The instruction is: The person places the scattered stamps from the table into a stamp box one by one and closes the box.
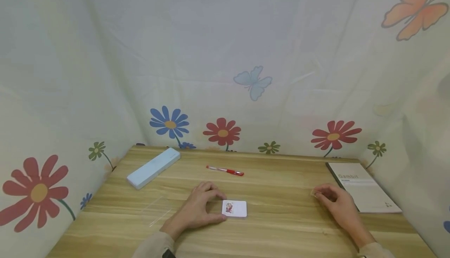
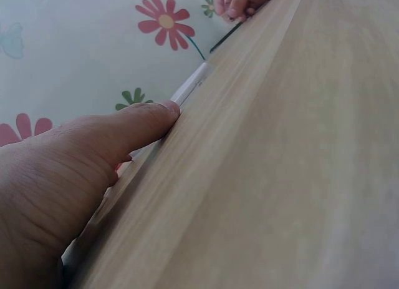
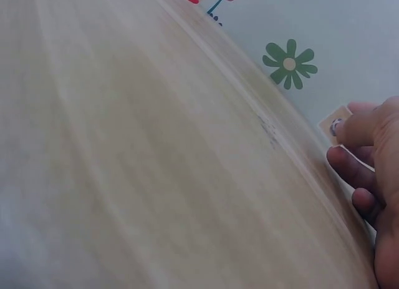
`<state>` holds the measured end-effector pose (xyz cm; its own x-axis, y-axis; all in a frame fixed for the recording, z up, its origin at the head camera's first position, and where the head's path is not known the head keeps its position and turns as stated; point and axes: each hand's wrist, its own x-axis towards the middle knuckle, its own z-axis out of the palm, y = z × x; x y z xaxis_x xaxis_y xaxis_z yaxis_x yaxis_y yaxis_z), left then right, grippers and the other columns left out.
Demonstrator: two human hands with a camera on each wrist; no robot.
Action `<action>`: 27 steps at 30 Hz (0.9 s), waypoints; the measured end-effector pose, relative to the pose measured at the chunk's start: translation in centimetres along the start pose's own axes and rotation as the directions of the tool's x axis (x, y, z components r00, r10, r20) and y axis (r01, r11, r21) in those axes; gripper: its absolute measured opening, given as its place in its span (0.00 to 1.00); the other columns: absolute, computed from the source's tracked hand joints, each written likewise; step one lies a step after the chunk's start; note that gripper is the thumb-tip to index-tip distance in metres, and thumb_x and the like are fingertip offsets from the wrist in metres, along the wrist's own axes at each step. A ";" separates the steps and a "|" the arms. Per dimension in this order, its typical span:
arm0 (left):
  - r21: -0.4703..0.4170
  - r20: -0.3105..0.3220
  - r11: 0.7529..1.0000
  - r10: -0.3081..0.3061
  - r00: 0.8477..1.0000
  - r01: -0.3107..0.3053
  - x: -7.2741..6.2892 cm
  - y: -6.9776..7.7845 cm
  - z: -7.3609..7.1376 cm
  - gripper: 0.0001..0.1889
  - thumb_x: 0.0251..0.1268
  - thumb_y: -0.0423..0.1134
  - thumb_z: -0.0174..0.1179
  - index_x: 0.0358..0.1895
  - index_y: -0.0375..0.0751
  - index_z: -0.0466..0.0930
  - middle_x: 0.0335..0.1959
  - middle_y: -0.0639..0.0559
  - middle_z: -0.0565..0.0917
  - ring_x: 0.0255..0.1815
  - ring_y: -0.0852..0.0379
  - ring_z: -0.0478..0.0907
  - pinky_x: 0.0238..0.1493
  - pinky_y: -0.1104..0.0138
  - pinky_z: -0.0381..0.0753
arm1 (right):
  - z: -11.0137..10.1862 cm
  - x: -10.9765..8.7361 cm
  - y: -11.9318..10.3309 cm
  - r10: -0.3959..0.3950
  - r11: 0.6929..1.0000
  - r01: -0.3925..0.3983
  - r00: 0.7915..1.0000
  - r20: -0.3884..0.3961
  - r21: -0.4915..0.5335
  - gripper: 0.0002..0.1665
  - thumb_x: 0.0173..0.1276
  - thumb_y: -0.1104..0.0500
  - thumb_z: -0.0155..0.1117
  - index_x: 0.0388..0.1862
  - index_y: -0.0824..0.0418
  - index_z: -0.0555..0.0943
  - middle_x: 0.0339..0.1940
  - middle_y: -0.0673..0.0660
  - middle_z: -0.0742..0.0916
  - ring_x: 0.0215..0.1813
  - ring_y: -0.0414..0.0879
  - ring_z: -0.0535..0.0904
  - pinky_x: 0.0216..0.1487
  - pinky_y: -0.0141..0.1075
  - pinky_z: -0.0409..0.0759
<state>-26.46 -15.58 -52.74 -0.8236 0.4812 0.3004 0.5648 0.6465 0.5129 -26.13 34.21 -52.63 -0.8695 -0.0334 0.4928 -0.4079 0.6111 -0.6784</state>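
A small white rounded-corner card or flat case (image 1: 239, 209) with a red printed picture lies on the table. My left hand (image 1: 198, 207) holds it at its left end, thumb at the near corner and fingers at the far one. In the left wrist view the thumb (image 2: 146, 123) rests against the white edge. Off to the right, my right hand (image 1: 335, 203) pinches a small pale square piece (image 3: 328, 128) with a dark round mark, raised above the table. What this piece is cannot be told; it looks thin, like a sticker.
A light blue long box (image 1: 154, 168) lies at the back left, and a red pen (image 1: 225, 170) at the back middle. Clear plastic (image 1: 158, 213) lies left of my left hand. A notebook marked Gambit (image 1: 362, 187) lies at right. Flowered cloth (image 1: 281, 113) surrounds the table.
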 end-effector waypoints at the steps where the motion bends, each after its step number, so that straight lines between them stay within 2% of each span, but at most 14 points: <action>1: -0.002 -0.002 1.000 0.002 1.000 -0.002 0.0 0.0 0.0 0.26 0.58 0.69 0.81 0.57 0.68 0.88 0.55 0.66 0.78 0.63 0.59 0.70 0.71 0.46 0.71 | 0.0 0.1 0.0 0.009 1.000 -0.009 1.000 -0.007 0.001 0.10 0.72 0.70 0.77 0.49 0.63 0.90 0.42 0.59 0.94 0.40 0.33 0.87 0.42 0.22 0.81; 8: -0.007 0.000 1.000 0.000 1.000 0.000 0.0 -0.1 0.0 0.26 0.58 0.69 0.81 0.57 0.68 0.88 0.55 0.66 0.78 0.64 0.60 0.70 0.72 0.46 0.71 | 0.2 0.4 -0.4 0.066 0.994 -0.064 0.998 -0.022 0.089 0.12 0.74 0.72 0.75 0.55 0.71 0.88 0.47 0.67 0.92 0.42 0.32 0.87 0.44 0.21 0.83; 15: -0.011 -0.007 1.000 0.018 1.000 -0.018 0.0 -0.1 0.2 0.26 0.58 0.69 0.80 0.57 0.67 0.89 0.55 0.66 0.79 0.64 0.60 0.71 0.72 0.46 0.70 | 0.7 0.9 -1.3 0.035 0.993 -0.034 0.999 -0.009 0.113 0.15 0.73 0.71 0.76 0.57 0.71 0.89 0.49 0.68 0.93 0.44 0.31 0.87 0.46 0.21 0.83; 21: -0.008 -0.009 0.999 0.031 0.999 -0.031 0.0 -0.3 0.2 0.26 0.58 0.70 0.80 0.56 0.68 0.88 0.56 0.68 0.79 0.64 0.60 0.71 0.73 0.46 0.70 | 1.8 1.8 -3.2 0.004 0.982 -0.010 0.999 0.036 0.189 0.13 0.75 0.72 0.74 0.56 0.74 0.88 0.47 0.70 0.93 0.43 0.32 0.87 0.44 0.23 0.84; 27: -0.011 -0.008 0.999 0.030 1.000 -0.030 0.0 -0.2 0.1 0.26 0.58 0.70 0.80 0.57 0.70 0.88 0.55 0.69 0.78 0.64 0.61 0.71 0.73 0.47 0.70 | 3.1 2.7 -5.0 0.020 0.974 -0.036 0.997 0.073 0.222 0.13 0.77 0.69 0.73 0.57 0.72 0.88 0.51 0.69 0.93 0.45 0.34 0.89 0.46 0.25 0.86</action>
<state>-26.59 -15.60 -52.95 -0.8068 0.4953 0.3222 0.5886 0.6253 0.5124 -27.29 28.63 -49.64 -0.8957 -0.0786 0.4377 -0.4278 0.4212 -0.7998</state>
